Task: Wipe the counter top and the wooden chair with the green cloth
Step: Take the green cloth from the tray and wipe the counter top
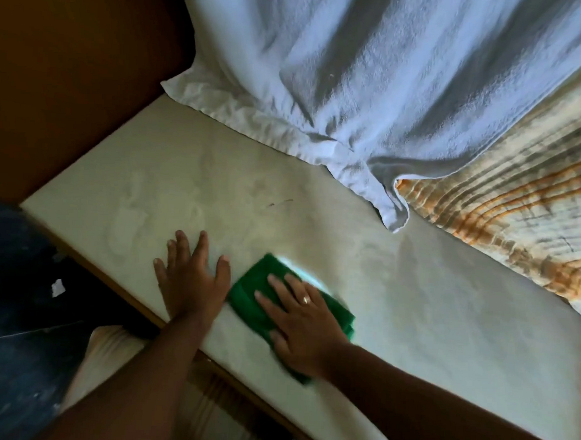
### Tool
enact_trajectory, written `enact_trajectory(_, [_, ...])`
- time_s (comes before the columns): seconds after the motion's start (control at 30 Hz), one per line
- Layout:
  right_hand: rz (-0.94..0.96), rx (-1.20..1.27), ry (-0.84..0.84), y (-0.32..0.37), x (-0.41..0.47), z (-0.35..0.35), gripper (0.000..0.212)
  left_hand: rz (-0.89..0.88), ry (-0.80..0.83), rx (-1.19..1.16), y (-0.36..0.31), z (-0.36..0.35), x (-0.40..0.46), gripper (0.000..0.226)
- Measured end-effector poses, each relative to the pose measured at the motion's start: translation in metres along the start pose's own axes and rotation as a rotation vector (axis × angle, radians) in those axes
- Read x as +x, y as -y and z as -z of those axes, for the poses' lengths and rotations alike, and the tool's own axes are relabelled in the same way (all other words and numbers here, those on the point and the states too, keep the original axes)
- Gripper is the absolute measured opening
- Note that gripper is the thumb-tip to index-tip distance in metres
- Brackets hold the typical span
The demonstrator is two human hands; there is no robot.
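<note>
Green cloth [263, 301] lies flat on the pale surface [427, 307], near its front edge; taken as landmark for all positions below. Right hand [300, 328] rests palm-down on top of the cloth, fingers spread and extended, not curled round it; grip open, pressing rather than clasping; a ring [306, 299] shows on one finger. Cloth edges look blurred at the side away from the left hand. Left hand [191, 282] lies just beside the cloth, flat on the bare surface, fingers splayed, grip open and holding nothing; its thumb nearly touches the cloth edge, contact not certain. Beyond the cloth, well apart, a white towel [386, 91] hangs down onto the back of the surface; next to it a rust-streaked ribbed wall [513, 211].
</note>
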State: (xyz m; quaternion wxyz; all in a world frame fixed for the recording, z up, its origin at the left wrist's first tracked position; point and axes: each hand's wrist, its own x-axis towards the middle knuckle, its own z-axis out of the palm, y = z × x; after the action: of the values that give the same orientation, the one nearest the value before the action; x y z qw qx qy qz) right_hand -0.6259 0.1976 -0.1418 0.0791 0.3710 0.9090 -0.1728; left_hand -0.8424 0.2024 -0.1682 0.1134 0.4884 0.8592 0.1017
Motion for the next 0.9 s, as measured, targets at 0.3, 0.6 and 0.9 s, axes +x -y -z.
enact_trajectory(0.3, [-0.223, -0.105, -0.079, -0.091, 0.135, 0.061, 0.063, 0.152, -0.037, 0.134, 0.042, 0.001, 0.041, 0.074])
enact_trajectory(0.6, [0.141, -0.116, 0.014, -0.012, 0.041, 0.011, 0.069, 0.134, -0.046, 0.11, 0.04, 0.006, 0.041, 0.073])
enact_trajectory(0.9, [-0.392, -0.022, -0.167, -0.08, 0.166, 0.074, 0.06, 0.142, -0.024, 0.096, 0.036, 0.012, 0.039, 0.074])
